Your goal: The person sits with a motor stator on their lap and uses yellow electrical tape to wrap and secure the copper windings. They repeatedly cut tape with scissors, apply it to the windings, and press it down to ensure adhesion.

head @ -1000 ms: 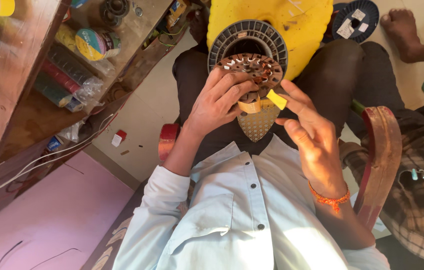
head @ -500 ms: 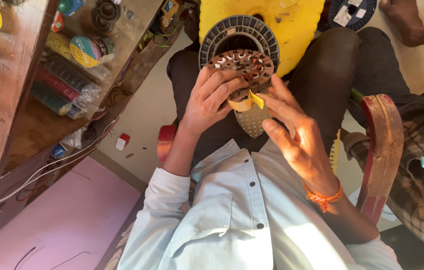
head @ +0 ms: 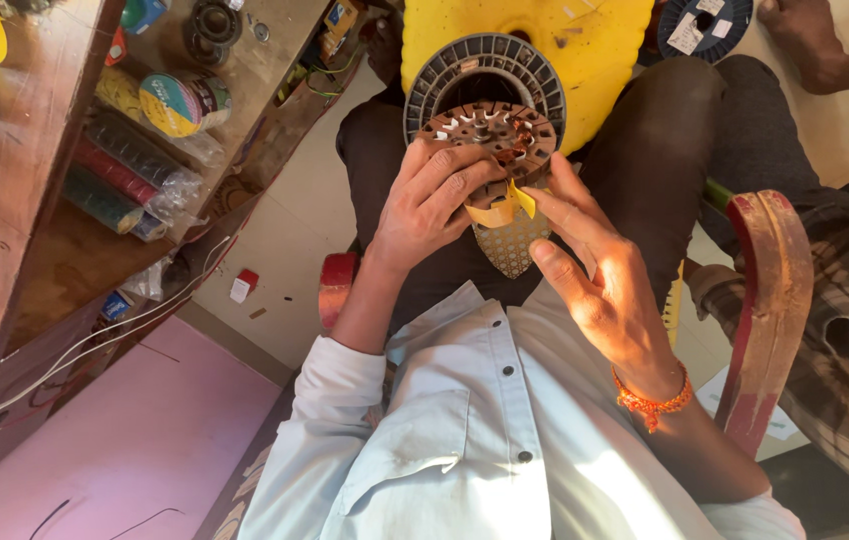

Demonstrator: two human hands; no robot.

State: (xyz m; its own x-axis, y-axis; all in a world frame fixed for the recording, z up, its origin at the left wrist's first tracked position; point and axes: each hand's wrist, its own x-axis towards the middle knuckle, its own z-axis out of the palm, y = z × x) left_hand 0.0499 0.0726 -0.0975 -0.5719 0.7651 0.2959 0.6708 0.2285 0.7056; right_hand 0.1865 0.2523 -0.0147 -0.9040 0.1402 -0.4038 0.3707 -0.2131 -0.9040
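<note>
A round slotted copper-wound stator [head: 486,140] was gripped by the left hand [head: 432,205]; stiff yellow insulation paper [head: 523,198] was pinched by the right hand [head: 600,270].

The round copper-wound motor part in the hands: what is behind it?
Behind the motor part sits a grey ribbed ring, then a yellow plastic piece. The left hand covers its lower left edge.

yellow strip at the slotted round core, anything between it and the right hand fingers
Nothing visible does. The right hand already pinches the yellow strip at the rim of the slotted round core, which the left hand grips from the other side.
</note>
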